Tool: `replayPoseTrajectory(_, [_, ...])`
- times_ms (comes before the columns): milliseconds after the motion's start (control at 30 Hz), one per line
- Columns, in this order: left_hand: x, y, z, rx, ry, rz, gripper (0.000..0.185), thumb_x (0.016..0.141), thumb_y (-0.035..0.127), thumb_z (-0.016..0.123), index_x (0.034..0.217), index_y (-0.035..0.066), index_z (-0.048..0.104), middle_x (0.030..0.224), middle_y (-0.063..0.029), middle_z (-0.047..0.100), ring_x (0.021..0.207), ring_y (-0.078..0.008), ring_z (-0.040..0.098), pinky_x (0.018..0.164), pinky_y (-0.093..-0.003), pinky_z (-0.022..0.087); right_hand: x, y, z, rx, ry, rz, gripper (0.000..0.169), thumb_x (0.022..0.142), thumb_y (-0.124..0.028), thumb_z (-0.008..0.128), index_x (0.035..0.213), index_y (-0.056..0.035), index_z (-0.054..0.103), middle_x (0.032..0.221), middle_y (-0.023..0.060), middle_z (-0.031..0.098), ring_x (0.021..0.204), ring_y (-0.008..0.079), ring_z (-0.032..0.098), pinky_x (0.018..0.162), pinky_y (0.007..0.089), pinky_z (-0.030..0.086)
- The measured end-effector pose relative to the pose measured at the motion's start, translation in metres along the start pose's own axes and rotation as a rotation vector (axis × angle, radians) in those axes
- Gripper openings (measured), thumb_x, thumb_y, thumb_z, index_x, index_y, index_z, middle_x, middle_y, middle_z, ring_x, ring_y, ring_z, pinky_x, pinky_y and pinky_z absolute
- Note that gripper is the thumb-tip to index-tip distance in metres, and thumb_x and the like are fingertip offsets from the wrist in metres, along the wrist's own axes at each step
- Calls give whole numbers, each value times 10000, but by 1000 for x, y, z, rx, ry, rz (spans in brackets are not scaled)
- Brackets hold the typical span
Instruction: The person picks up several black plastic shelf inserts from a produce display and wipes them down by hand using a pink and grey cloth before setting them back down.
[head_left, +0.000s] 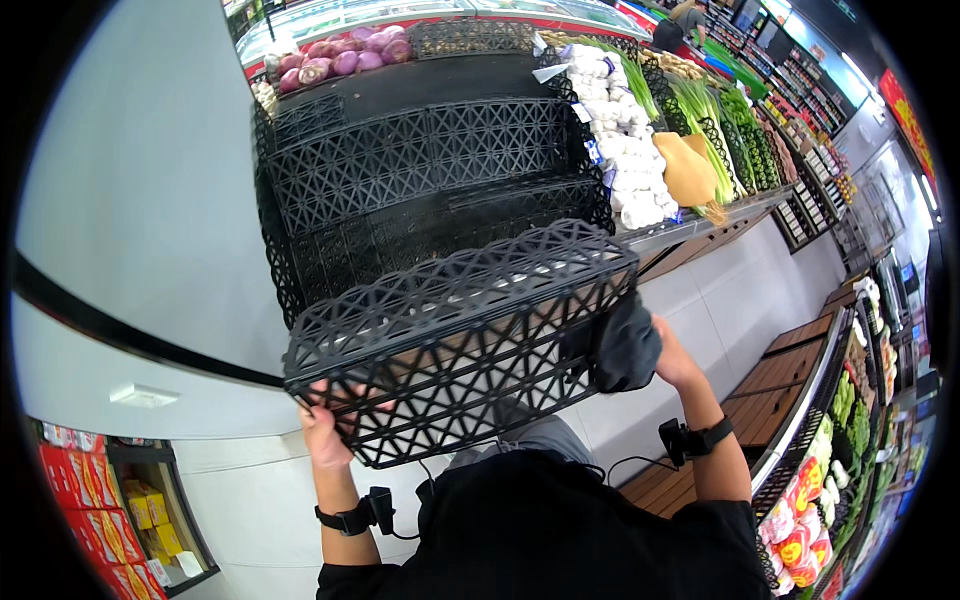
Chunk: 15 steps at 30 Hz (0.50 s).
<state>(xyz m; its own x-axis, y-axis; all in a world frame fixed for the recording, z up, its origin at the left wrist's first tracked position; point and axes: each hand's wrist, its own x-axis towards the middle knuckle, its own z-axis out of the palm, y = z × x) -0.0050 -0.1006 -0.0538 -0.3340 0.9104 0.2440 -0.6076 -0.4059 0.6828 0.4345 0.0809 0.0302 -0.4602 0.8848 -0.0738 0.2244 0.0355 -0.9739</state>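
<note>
A black plastic lattice panel (465, 337), bent lengthwise into an angled shape, is held up before my body. My left hand (328, 435) grips its left end, with fingers partly seen through the openwork. At the other end, my right hand (671, 356) holds a dark cloth (628, 345) against the panel; its fingers are largely hidden by the cloth. Behind the panel lies a black produce display shelf (375, 232) with a stepped base, and a lattice riser (427, 154) crosses it. Both wrists wear black straps with small devices.
White garlic bulbs (619, 142) are stacked right of the shelf, beside a tan sheet (686, 169) and leafy vegetables (739, 142). Purple onions (345, 56) lie at the back. A white pillar (142, 187) stands at left; another produce counter (806, 442) runs along the right. One person (679, 26) is far off.
</note>
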Motion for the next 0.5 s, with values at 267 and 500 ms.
replayPoseTrajectory(267, [54, -5, 1, 502, 287, 150, 412, 939, 316, 660, 1183, 0, 557, 946, -84, 654, 813, -168, 613, 747, -310, 513, 79, 3, -17, -125, -142, -177, 178, 782, -2, 658, 959, 24, 654, 980, 104, 612, 977, 233, 559, 899, 308, 433])
replayPoseTrajectory(500, [149, -33, 66, 984, 493, -52, 348, 924, 65, 631, 1254, -9, 552, 956, 5, 595, 813, -73, 515, 749, -223, 425, 128, 61, -37, -45, 57, -277, 156, 743, 24, 638, 886, 63, 590, 929, 104, 535, 891, 217, 539, 808, 281, 419])
